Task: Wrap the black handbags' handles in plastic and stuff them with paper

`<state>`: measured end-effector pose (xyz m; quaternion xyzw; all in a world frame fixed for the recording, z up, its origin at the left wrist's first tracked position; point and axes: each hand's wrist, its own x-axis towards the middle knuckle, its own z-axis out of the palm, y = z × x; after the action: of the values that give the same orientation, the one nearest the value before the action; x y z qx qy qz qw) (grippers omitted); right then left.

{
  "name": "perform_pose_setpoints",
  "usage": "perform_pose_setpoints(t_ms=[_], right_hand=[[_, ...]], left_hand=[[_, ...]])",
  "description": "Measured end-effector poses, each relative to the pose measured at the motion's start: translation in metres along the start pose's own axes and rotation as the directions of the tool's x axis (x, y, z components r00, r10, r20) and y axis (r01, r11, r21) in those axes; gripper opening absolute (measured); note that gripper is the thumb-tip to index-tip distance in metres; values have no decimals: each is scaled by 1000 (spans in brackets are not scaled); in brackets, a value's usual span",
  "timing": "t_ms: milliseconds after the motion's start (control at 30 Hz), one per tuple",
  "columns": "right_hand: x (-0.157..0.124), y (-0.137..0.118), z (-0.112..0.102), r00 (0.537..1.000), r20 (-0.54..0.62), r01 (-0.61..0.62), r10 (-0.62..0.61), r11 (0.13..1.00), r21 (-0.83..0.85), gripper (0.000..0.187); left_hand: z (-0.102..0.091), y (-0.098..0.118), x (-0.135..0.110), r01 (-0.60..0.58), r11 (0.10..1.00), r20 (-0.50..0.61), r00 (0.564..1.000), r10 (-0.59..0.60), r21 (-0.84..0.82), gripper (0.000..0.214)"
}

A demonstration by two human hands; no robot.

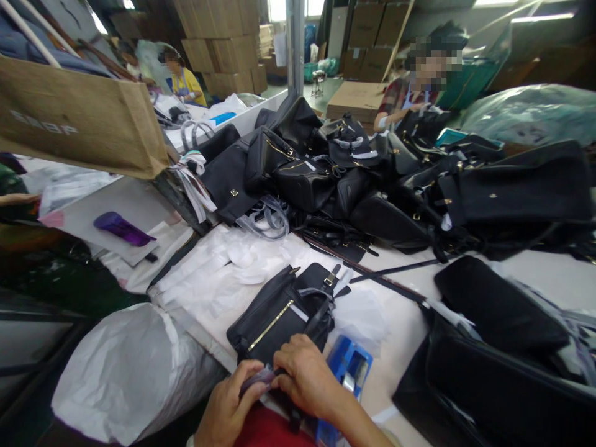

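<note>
A black bag with a gold zipper lies on white wrapping paper at the near edge of the table. My left hand is closed, pinching a strip of clear film or strap at the bag's near end. My right hand presses down on the same end of the bag, its fingers curled and touching the left hand. A blue tape dispenser sits just right of my right hand.
A big heap of black bags fills the table's middle and right. More black bags lie at the near right. A white plastic sack stands at the near left. A purple tool lies on grey board; two people sit beyond.
</note>
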<state>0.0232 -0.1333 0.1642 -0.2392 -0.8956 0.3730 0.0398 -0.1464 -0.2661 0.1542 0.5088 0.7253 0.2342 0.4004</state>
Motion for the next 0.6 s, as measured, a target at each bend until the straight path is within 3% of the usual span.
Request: perform_pose_setpoints(t_ms=[200,300,400,600], right_hand=[[-2,-5,1,1000,-25,-13,11,996,-88,9],[-4,2,-2,1000,0,17,-17,994,-104,18],[-5,18,-17,998,21,53,-51,993,-104,25],[5,39,-49,989,94,130,-115,975,-178,13]], left_hand=[[6,9,8,22,998,-16,1000,-23,-58,21],[7,8,9,-2,999,-15,1000,2,-34,21],[5,8,9,-11,999,-14,1000,11,-32,20],[-5,15,9,21,997,-23,999,-22,-77,19]])
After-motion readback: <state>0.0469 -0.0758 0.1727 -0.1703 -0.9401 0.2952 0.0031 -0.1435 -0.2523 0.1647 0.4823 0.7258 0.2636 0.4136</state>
